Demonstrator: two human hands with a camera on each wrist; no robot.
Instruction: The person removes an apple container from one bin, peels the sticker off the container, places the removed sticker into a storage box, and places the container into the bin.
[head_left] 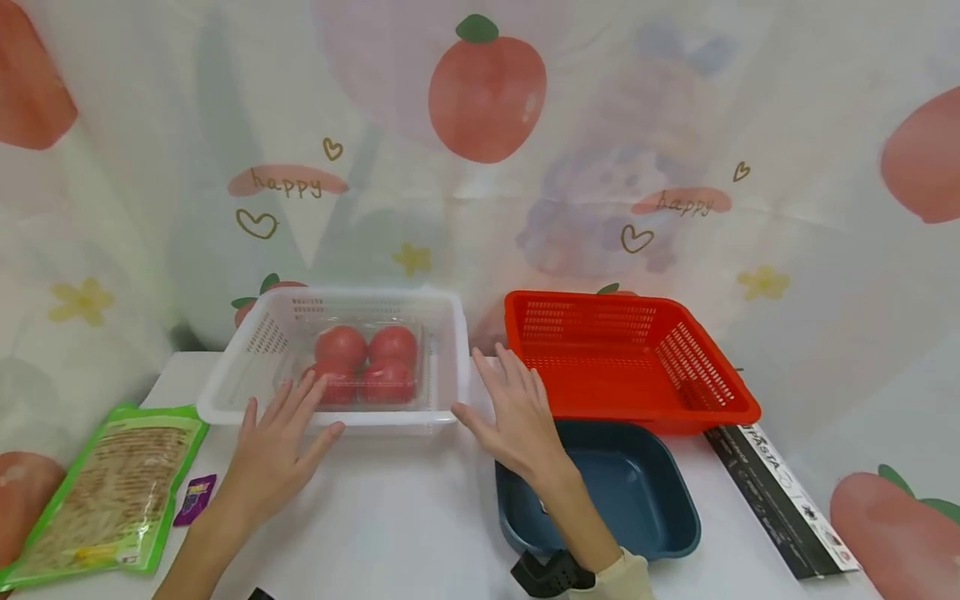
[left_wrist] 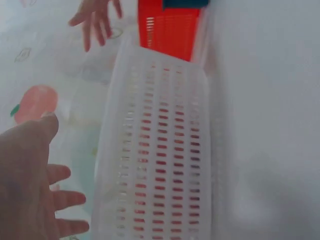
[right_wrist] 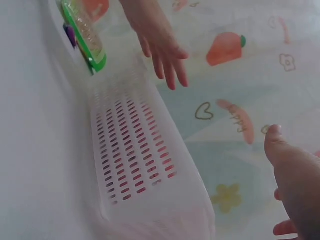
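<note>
A clear plastic box of several red tomatoes (head_left: 390, 379) lies in the white basket (head_left: 225, 400). My left hand (head_left: 277, 454) hovers above the basket's front left edge, fingers spread and nothing held. By the basket's right end, my right hand (head_left: 513, 412) is held in the air with its fingers extended, also holding nothing. In the left wrist view the thumb and fingers of the left hand (left_wrist: 30, 175) stand apart beside the slotted basket wall (left_wrist: 165, 150). The right wrist view shows the right hand (right_wrist: 300, 180) off to the side of the basket.
A red basket (head_left: 600, 396) stands at the right, behind a dark blue basin (head_left: 637, 492). A black and white long box (head_left: 780, 500) lies beyond them. At the left are a green-edged food bag (head_left: 112, 492) and a small purple packet (head_left: 195, 500). A printed cloth hangs behind.
</note>
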